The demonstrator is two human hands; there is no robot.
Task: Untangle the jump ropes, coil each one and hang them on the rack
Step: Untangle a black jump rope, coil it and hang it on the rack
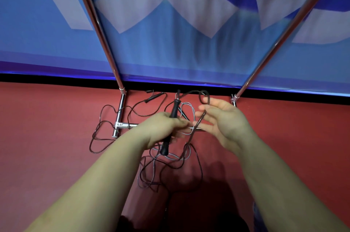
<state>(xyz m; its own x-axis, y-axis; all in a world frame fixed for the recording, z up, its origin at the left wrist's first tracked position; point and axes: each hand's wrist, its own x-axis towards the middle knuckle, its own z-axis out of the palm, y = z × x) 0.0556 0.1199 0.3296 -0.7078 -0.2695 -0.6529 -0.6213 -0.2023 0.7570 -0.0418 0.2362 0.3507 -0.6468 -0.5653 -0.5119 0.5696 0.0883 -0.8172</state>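
Head view, one entry: jump-rope sorting, early stage.

Left hand [161,129]: fingers clenched round a black moulded plastic jump-rope handle [169,127], held upright in mid-air, its thin dark cord [197,158] trailing down to the floor.

Right hand [223,122]: fingers spread and relaxed, a loop of the same dark cord draped over them; whether any finger pinches it cannot be told.

Floor, red matting [47,156]: dark cord and a pale grey thin cord [187,106] lie crossed over each other in loose loops, near and below the hands. A second black handle [154,97] lies on the far left, beside the rack's foot.

Chrome tubular rack [106,46]: two slanting uprights and a base bar; no rope seen hung on the visible part.

Status, as judged: untangling under way, ropes not yet separated. Nothing coiled. Separating, coiling and hanging each rope remain.
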